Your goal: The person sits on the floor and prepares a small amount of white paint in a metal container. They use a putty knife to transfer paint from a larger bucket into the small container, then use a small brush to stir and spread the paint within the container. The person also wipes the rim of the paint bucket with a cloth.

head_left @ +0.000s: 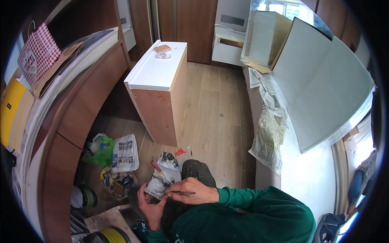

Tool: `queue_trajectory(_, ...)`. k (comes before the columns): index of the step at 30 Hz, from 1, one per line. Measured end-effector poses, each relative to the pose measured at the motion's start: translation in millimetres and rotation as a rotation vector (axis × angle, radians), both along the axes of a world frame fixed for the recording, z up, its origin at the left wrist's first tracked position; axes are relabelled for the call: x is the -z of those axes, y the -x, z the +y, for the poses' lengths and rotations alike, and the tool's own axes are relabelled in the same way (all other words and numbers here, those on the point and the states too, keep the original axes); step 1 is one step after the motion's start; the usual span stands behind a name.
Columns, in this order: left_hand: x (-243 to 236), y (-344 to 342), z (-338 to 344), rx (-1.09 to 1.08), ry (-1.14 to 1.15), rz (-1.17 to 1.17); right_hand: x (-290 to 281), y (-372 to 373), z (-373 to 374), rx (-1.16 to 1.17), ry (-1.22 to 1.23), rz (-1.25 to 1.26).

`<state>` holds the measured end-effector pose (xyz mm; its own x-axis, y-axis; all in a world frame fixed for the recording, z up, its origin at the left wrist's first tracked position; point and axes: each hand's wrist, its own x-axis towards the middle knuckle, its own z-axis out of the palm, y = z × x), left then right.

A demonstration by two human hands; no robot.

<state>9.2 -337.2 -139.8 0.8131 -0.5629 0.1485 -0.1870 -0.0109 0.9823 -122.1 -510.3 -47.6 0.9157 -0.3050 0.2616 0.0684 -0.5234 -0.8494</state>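
My left hand (152,207) is closed around the near edge of a small pale, boxy piece (156,185) with a cloudy white face. My right hand (193,191) pinches a thin dark stick-like tool (185,193), whose tip reaches the near right side of that piece; its exact kind is too small to make out. Just beyond stands a white tub (173,174) with a dark-stained, speckled part (168,159) above it. A reddish handle (155,165) sticks up beside the tub. My knee in dark trousers (197,172) is right of it.
A cabinet (156,109) with a white top stands ahead on the wood floor. Left lie newspaper (125,152), a green bag (103,152) and cluttered odds and ends (118,184). A yellow-banded round container (109,235) is near my left arm. Newspaper (267,133) covers the right-hand ledge.
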Motion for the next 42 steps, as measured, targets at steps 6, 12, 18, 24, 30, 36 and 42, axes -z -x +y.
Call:
queue_trajectory(6,2.5,-1.3,-3.2,0.030,0.052,0.023,2.9,2.6,-7.6,0.141,0.015,-0.017)
queue_trajectory(12,-0.7,-0.3,-2.4,0.037,-0.006,-0.028,0.3,7.4,-10.2,0.062,0.017,0.047)
queue_trajectory(18,-5.5,0.6,-8.9,0.024,0.003,-0.030,-4.3,11.2,-9.4,-0.064,0.027,0.074)
queue_trajectory(24,-17.9,6.6,-6.2,-0.048,-0.134,-0.135,-6.2,13.2,-4.9,0.117,0.070,0.068)
queue_trajectory(30,-21.2,6.5,-10.1,-0.030,-0.068,-0.043,-9.0,8.4,2.3,0.261,0.022,0.019)
queue_trajectory(36,-18.2,6.1,-7.6,-0.017,-0.080,-0.030,-6.4,7.7,4.1,0.088,0.026,-0.013)
queue_trajectory(42,-15.2,7.0,-8.0,-0.011,-0.084,-0.047,-3.4,5.0,6.0,-0.031,0.044,-0.013)
